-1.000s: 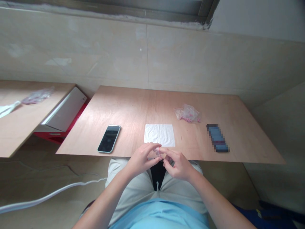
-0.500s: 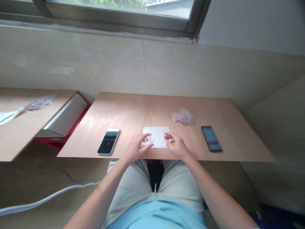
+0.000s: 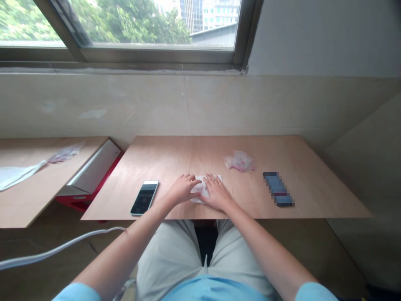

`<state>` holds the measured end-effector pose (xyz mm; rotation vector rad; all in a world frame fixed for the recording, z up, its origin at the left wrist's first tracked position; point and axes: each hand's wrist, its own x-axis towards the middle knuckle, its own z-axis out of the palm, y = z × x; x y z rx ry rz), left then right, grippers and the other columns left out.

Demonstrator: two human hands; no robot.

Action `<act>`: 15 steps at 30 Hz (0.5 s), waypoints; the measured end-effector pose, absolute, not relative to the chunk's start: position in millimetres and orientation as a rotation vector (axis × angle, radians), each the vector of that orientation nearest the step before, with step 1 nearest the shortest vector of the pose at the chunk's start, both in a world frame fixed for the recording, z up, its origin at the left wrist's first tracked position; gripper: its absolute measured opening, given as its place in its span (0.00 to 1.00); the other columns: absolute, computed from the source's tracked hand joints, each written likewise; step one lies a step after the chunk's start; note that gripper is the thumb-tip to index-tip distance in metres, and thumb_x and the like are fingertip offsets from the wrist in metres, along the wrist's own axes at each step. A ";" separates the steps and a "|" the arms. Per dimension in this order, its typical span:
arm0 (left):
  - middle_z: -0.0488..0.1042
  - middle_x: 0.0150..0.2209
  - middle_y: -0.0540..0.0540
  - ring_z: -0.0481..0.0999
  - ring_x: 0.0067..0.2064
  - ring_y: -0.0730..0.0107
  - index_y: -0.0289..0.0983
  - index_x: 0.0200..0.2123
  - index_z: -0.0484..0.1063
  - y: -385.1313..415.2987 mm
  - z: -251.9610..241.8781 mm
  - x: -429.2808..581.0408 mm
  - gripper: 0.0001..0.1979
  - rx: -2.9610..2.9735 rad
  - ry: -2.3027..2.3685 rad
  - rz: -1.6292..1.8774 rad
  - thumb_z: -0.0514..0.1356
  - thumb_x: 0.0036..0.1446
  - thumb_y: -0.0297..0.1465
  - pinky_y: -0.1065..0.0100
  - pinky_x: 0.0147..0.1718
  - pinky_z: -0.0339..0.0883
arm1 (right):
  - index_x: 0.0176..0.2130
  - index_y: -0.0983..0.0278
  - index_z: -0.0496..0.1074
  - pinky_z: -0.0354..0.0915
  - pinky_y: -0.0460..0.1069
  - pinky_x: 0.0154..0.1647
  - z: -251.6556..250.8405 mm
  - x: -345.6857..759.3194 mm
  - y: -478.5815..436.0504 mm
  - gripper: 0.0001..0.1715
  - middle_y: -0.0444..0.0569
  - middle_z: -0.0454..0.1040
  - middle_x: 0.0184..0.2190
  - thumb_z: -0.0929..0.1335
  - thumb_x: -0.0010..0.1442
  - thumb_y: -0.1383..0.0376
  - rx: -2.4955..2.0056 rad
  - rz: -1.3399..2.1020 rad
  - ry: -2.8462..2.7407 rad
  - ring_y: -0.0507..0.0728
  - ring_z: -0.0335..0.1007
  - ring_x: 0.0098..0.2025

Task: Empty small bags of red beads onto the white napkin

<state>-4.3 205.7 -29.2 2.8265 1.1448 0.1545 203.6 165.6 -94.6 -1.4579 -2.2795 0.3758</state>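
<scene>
Both my hands lie flat on a crumpled white paper napkin (image 3: 197, 195) near the front edge of the plywood table (image 3: 188, 150). My left hand (image 3: 183, 189) rests on the napkin's left part with its fingers together. My right hand (image 3: 216, 193) presses on the right part with its fingers spread. The hands nearly touch, and they hide most of the napkin. A small pink-marked item, visible earlier, does not show; it may be under the napkin or my hands. Neither hand visibly grips anything.
A black smartphone (image 3: 144, 198) lies left of my hands. Behind them is a clear plastic bag with pink contents (image 3: 239, 161); a pixelated dark rectangular object (image 3: 278, 189) lies right. A second wooden board (image 3: 37, 188), white box (image 3: 94, 167) and white cable (image 3: 56, 252) are left.
My hands have gone from pinching a small item above the table edge to lying flat on the napkin, which now looks crumpled. The view has tilted up, showing more window.
</scene>
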 end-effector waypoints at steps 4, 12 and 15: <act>0.72 0.42 0.40 0.71 0.44 0.53 0.41 0.48 0.76 209.5 -24.5 1.9 0.17 2.894 1.097 0.091 0.68 0.55 0.37 0.58 0.45 0.61 | 0.71 0.67 0.54 0.37 0.63 0.73 -95.6 202.9 166.7 0.47 0.60 0.49 0.73 0.65 0.65 0.44 -1.453 0.363 -2.293 0.66 0.38 0.75; 0.72 0.43 0.39 0.70 0.46 0.51 0.39 0.49 0.75 213.5 -16.9 10.9 0.20 2.994 1.042 0.017 0.69 0.54 0.37 0.57 0.46 0.61 | 0.70 0.68 0.55 0.36 0.64 0.74 -95.5 201.6 167.9 0.46 0.60 0.51 0.72 0.64 0.66 0.44 -1.441 0.349 -2.263 0.65 0.39 0.75; 0.72 0.45 0.40 0.71 0.47 0.53 0.39 0.51 0.74 213.7 -21.1 4.1 0.19 2.928 1.098 0.100 0.68 0.56 0.35 0.57 0.47 0.62 | 0.70 0.68 0.54 0.37 0.64 0.74 -96.4 201.5 168.4 0.46 0.60 0.51 0.72 0.65 0.65 0.45 -1.426 0.342 -2.264 0.65 0.38 0.75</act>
